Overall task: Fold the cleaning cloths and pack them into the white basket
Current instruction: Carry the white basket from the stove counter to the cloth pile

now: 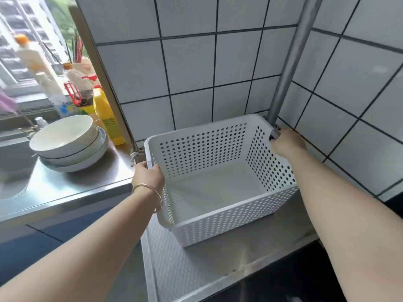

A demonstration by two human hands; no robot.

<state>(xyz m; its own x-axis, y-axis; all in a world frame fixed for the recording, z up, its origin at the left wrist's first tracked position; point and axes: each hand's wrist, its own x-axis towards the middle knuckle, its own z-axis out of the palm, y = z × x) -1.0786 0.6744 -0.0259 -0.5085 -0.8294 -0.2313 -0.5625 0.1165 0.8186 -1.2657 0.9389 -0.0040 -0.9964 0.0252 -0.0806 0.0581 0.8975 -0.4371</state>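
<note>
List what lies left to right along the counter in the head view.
Stacked bowls → yellow bottle → left hand → white basket → right hand.

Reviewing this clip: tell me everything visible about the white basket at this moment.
The white basket is a rectangular, open-topped bin that looks like plastic, its four walls perforated with rows of round holes, its floor solid. It is empty; no cloths show inside. It sits upright, or nearly so, on a steel shelf in the tiled corner, beside a metal post. The left hand grips its left rim, fingers curled over the edge; the right hand holds the far right corner.
</note>
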